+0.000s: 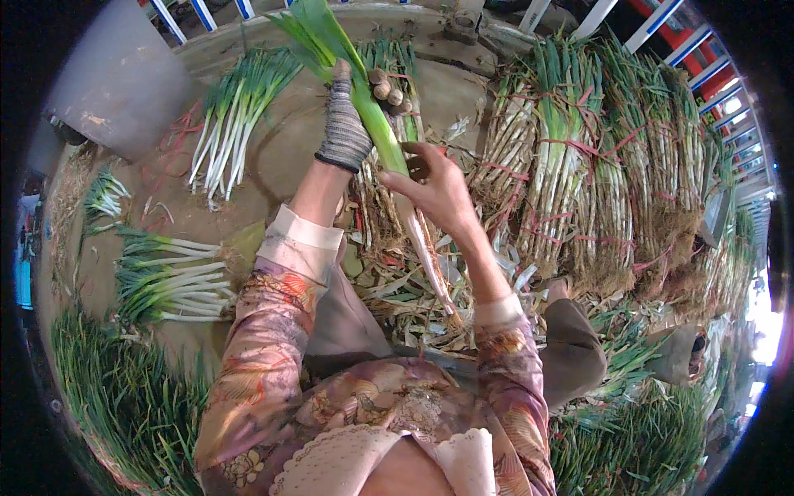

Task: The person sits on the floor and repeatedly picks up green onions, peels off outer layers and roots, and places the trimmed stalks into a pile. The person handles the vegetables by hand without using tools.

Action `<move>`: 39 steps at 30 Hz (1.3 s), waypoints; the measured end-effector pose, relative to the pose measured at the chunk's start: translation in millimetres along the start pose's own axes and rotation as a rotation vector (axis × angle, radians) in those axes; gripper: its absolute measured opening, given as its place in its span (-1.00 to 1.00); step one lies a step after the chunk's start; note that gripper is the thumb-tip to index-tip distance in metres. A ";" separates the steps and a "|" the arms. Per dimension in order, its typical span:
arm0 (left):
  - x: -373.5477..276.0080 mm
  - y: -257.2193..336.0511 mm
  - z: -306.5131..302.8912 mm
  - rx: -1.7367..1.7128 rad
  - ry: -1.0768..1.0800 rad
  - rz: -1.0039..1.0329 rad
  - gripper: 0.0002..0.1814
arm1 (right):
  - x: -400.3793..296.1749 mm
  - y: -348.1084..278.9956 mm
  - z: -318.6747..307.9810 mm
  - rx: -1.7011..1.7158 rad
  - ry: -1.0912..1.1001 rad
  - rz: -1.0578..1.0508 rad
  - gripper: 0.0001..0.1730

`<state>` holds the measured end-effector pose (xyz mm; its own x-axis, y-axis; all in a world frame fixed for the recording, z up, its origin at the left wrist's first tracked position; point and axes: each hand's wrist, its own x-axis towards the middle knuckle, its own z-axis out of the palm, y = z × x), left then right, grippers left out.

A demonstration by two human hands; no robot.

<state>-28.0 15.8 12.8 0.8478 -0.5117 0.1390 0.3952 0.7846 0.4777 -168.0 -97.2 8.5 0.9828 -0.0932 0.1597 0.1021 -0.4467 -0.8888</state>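
A large scallion (pixel 378 124) slants across the view, green leaves at the top and roots low on the right. My left hand (pixel 345 127), in a striped grey knit glove with bare fingertips, wraps around its green upper part. My bare right hand (pixel 441 189) has thumb and forefinger at the stalk's middle; its other fingers are partly hidden. Brownish, dirty outer skin shows along the lower stalk. Beneath it lie an untrimmed scallion bundle (pixel 378 214) and a heap of dry peeled leaves (pixel 397 291).
Clean white-stemmed scallions lie left in an upper pile (pixel 226 130) and a lower pile (pixel 180 279). Tied, soil-covered bundles (pixel 558 167) fill the right. A grey container (pixel 118 80) stands upper left. Green leaves (pixel 124 384) cover the lower left. Railings (pixel 645 25) edge the top right.
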 end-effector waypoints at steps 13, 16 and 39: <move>5.3 -5.3 -12.0 -0.093 -0.204 -0.100 -0.49 | -9.7 19.9 7.8 1.302 0.356 0.513 -0.68; 13.7 10.1 -23.6 -0.174 -0.416 -0.159 -0.46 | -48.2 89.1 -26.1 1.407 0.166 0.304 -0.70; 21.2 74.7 -63.9 0.202 0.286 0.247 -0.54 | -159.7 101.4 -45.8 -0.469 0.204 0.117 -0.36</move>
<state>42.1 85.9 -4.0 0.9835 -0.1768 0.0378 0.1150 0.7726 0.6244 -321.6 -168.3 -87.4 0.9287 -0.3167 0.1928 -0.1324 -0.7690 -0.6253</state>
